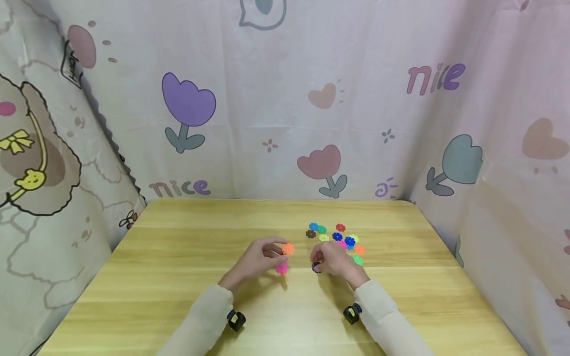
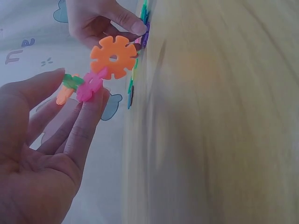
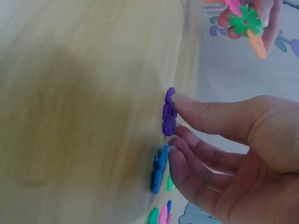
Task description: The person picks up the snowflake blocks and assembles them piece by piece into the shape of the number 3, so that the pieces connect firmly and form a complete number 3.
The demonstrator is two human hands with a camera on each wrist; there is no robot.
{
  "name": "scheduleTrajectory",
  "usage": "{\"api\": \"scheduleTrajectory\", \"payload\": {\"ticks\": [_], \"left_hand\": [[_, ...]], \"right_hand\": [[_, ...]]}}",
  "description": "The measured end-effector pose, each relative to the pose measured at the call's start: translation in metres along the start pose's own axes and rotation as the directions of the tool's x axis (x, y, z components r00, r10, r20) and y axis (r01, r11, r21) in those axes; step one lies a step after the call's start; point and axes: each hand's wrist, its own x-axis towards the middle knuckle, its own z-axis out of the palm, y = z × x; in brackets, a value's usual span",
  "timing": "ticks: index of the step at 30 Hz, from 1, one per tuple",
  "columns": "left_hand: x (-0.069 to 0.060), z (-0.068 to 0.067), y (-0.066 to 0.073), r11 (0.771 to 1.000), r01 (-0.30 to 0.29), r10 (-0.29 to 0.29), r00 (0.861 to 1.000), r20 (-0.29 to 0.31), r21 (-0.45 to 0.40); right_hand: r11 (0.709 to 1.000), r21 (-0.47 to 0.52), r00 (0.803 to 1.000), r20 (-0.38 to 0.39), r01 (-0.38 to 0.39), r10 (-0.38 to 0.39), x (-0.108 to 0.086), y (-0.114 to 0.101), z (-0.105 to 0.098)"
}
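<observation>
Discs (image 1: 337,237) of thin plastic like these should handle light, stiff and slightly slippery, so take them by the notched rim. Your right hand (image 1: 333,258) pinches the purple disc (image 3: 168,113), tucked under its thumb at the tabletop (image 1: 178,247), right of the joined chain (image 2: 89,87), which your left hand (image 1: 259,259) grips by its middle pieces.

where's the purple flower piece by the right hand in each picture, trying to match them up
Head: purple piece right of centre, below the middle.
Left wrist: purple piece near the top, about mid-width, seen edge-on.
Right wrist: purple piece just right of centre.
Shared landmark: the right hand, touching it in all three.
</observation>
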Motion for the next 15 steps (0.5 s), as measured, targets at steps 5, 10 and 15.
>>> {"api": "scheduleTrajectory", "payload": {"ticks": [5,10,15], "left_hand": [[-0.0006,0.0019,-0.0013,1.0,0.002,-0.002,1.0,-0.013,0.004],[-0.0002,0.0033,-0.004,1.0,-0.02,0.02,1.0,-0.004,-0.001],[-0.0028,0.0045,-0.0047,1.0,-0.002,0.002,1.0,-0.018,-0.012]], "right_hand": [[1.0,0.006,1.0,0.016,0.017,-0.017,-0.0001,0.0022,-0.001],[0.999,0.015,0.999,0.033,0.036,-0.037,-0.0013,0.0039,-0.0036],[0.998,0.017,0.997,0.05,0.058,-0.059,-0.0011,0.003,-0.0044]]}}
